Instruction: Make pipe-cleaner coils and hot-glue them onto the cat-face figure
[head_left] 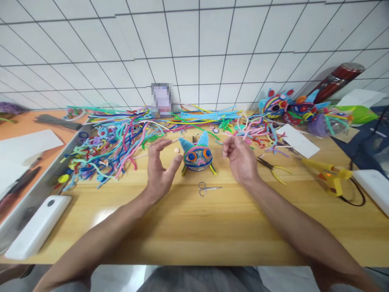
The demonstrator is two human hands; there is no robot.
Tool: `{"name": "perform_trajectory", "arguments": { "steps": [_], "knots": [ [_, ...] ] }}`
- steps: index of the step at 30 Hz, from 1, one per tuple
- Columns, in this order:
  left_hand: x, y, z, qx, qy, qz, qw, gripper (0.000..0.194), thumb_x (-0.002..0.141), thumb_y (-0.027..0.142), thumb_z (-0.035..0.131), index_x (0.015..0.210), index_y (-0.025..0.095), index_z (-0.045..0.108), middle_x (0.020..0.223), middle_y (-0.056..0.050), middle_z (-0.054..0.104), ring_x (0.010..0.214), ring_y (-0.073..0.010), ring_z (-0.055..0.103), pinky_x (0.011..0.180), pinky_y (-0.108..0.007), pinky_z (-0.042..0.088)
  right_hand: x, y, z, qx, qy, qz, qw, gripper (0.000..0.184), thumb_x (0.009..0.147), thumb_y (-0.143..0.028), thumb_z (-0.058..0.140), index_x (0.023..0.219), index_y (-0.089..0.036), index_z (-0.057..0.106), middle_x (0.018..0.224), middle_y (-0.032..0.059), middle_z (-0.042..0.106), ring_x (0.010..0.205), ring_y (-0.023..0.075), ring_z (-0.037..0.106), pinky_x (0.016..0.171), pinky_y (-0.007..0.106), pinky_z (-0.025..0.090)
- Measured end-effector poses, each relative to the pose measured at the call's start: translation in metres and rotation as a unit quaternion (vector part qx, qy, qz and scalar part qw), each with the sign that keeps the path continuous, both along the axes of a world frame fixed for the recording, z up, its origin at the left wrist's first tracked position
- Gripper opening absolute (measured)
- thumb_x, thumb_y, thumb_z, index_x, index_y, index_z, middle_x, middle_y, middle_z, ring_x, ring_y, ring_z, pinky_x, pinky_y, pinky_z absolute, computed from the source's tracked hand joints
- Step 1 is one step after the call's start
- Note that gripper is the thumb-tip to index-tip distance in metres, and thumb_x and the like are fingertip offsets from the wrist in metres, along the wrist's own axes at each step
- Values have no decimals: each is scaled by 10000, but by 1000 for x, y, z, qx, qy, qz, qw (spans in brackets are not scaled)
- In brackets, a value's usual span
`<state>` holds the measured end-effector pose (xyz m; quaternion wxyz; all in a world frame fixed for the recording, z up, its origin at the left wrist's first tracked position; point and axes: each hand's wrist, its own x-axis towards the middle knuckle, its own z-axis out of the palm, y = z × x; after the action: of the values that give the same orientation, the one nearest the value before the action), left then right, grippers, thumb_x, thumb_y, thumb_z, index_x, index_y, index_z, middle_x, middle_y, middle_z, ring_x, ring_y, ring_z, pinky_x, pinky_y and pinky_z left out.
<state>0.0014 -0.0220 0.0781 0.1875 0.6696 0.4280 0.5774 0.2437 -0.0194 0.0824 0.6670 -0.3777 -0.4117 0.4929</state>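
A small animal figure (199, 159) made of pipe cleaners over a clear round body stands upright mid-table, with light blue pointed ears, orange-and-blue eyes and short legs. My left hand (161, 168) is just left of it, thumb and fingers apart, holding nothing. To its right my right hand (241, 158) is raised with loosely curled fingers; I see nothing in it, and it does not touch the figure. Small silver scissors (209, 188) lie in front of the figure. Yellow-handled pliers (275, 169) rest beside my right hand.
Heaps of coloured pipe cleaners (118, 142) cover the back left, and more (258, 129) lie back right. A yellow glue gun (330, 176), finished figures (275, 104) and a red flask (337, 83) are at right. A white box (38, 227) lies front left; a phone (162, 100) leans on the wall.
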Motion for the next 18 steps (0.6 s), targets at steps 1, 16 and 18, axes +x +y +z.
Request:
{"name": "perform_trajectory", "arguments": {
  "steps": [1,16,18],
  "knots": [
    [3,-4,8,26,32,-2,999,310,934,415,775,1183,266,663,1178,-63,657,1180,-249,604,1059,-427,471,-2,-5,5,7,-6,14,1000,444,864,-667,727,859,-224,704,704,-13,591,619,128,529,550,264,444],
    [43,-38,57,12,58,-116,992,322,1030,483,635,838,228,677,818,-36,698,778,-195,621,801,-376,506,-33,-56,35,29,-16,128,991,484,897,-709,652,933,-235,746,699,-11,578,593,151,499,557,316,451],
    [42,-40,58,-17,42,-140,989,342,1048,489,594,838,224,645,823,-35,668,770,-186,594,771,-361,494,-33,-57,41,1,25,160,987,499,879,-725,666,908,-233,747,671,-17,561,568,142,481,541,304,439]
  ]
}}
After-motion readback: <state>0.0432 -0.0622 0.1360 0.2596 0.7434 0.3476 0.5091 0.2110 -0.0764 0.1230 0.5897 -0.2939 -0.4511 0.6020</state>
